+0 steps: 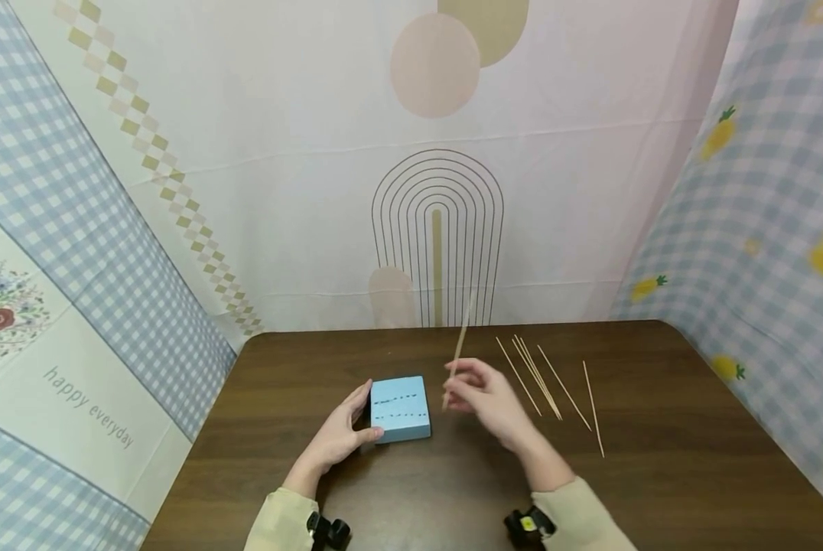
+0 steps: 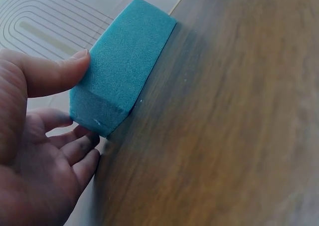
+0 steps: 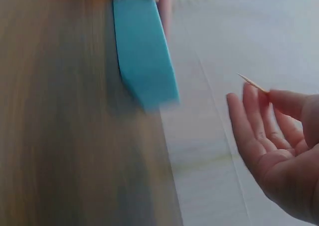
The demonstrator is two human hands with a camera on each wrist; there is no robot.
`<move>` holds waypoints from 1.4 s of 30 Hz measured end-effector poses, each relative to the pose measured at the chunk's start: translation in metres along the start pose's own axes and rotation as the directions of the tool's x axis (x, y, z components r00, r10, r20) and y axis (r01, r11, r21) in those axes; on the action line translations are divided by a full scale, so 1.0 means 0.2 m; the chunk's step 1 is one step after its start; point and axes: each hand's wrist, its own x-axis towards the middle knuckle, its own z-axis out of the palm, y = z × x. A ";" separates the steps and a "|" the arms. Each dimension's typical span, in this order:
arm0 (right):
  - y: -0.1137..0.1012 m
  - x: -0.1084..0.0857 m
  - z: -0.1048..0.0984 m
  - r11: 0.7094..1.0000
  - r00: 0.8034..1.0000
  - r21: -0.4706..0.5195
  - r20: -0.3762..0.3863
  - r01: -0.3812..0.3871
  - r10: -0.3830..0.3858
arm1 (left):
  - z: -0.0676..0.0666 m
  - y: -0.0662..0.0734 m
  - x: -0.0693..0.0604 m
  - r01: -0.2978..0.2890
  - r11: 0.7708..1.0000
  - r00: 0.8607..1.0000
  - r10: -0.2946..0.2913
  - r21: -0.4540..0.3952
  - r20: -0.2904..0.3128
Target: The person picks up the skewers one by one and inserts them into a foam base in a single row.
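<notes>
A light blue foam block [image 1: 401,427] lies on the brown table, with two rows of small dark marks across its top. My left hand [image 1: 341,432] holds it by its left side, thumb at the near corner and fingers along the far edge. In the left wrist view, thumb and fingertips touch the block [image 2: 124,61]. To the right of the block, my right hand [image 1: 489,402] pinches a thin wooden skewer [image 1: 461,340] between thumb and fingers, roughly upright. Its pointed end [image 3: 251,82] shows in the right wrist view, apart from the block.
Several loose skewers [image 1: 537,376] lie to the right of my right hand, some close together; another skewer [image 1: 593,409] lies farthest right. The table [image 1: 453,490] ends at a patterned cloth backdrop [image 1: 315,229], with checked cloth [image 1: 749,252] at the sides.
</notes>
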 end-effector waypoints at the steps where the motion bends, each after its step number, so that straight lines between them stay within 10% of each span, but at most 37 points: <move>1: 0.01 0.02 0.06 1.000 1.000 0.022 0.013 0.006 -0.006 | 0.00 0.00 0.00 -0.004 1.000 1.000 0.004 0.003 -0.005; 12: 0.15 0.14 0.45 0.994 0.988 0.007 0.116 0.106 -0.106 | -0.01 -0.01 0.02 0.001 0.999 1.000 -0.001 -0.035 0.006; 42: 0.20 0.13 0.50 0.896 0.965 -0.368 0.171 0.249 -0.199 | -0.02 0.00 0.02 0.010 0.998 1.000 -0.009 -0.068 0.020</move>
